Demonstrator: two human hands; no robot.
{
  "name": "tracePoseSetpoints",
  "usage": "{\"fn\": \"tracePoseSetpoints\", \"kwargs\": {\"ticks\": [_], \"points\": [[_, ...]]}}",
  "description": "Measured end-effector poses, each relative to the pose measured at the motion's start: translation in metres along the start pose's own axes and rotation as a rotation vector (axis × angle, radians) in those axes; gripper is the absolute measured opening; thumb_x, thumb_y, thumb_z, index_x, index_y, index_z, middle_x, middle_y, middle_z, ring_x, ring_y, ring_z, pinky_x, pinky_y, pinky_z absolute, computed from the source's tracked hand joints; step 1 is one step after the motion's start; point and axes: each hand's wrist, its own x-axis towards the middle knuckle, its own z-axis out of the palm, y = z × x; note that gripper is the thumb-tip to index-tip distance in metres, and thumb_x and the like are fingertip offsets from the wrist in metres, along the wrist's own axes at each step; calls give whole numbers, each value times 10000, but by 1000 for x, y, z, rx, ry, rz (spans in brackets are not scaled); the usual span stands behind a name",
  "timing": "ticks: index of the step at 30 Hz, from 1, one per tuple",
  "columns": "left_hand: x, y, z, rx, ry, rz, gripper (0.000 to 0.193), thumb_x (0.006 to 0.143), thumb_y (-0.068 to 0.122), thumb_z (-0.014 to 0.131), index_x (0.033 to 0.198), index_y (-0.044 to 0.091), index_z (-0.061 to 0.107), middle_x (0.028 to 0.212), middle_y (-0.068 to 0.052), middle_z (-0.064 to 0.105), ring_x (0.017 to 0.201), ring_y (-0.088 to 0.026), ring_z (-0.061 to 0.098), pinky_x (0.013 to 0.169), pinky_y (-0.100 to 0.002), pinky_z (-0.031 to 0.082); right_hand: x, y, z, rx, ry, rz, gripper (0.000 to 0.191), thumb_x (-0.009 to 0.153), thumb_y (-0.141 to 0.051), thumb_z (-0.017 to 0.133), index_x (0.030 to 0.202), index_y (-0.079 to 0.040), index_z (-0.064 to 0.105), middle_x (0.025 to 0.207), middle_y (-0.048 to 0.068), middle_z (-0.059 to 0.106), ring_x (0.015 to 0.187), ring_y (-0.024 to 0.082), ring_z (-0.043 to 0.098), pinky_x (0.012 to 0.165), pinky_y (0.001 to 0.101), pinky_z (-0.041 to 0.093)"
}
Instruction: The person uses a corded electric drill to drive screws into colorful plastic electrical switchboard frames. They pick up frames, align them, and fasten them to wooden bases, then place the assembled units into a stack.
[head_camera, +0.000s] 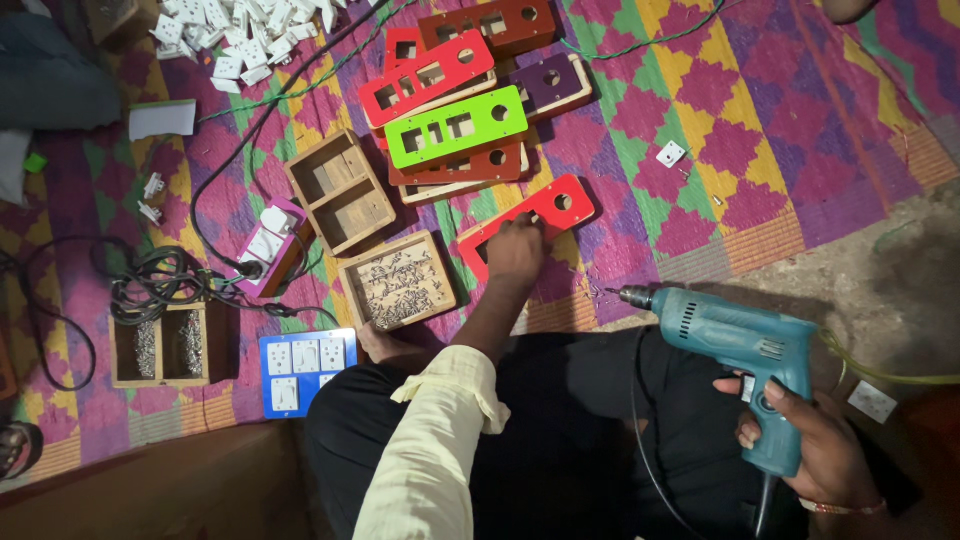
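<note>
My left hand (515, 252) reaches forward and rests on a red cut-out panel (553, 208) lying on the patterned mat, fingers closed over its near end. My right hand (812, 448) grips the handle of a teal electric drill (735, 345), its bit pointing left above my lap. A wooden box of screws (397, 281) sits just left of the left hand. A blue board with white sockets (303, 369) lies beside my knee.
A stack of red, green, purple and brown cut-out panels (455, 125) lies further ahead. An empty wooden box (340, 190), a pink socket board (272, 243), black cables (150, 280), a two-part screw box (162, 346) and a heap of white switches (240, 35) fill the left.
</note>
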Motion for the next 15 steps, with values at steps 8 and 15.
{"fn": "tracePoseSetpoints", "kwargs": {"ticks": [8, 15], "points": [[0, -2, -6, 8, -15, 47, 272, 796, 313, 761, 993, 128, 742, 1077, -92, 702, 959, -322, 682, 743, -468, 592, -1, 0, 1, -10, 28, 3, 521, 1040, -212, 489, 1490, 40, 419, 1274, 315, 640, 711, 184, 576, 622, 375, 504], [-3, -7, -5, 16, 29, 88, 249, 804, 295, 756, 1002, 144, 746, 1065, -70, 709, 949, -322, 684, 744, -472, 591, -1, 2, -2, 1, 5, 8, 533, 1032, -216, 493, 1493, 37, 403, 1272, 320, 637, 712, 186, 575, 629, 378, 508]]}}
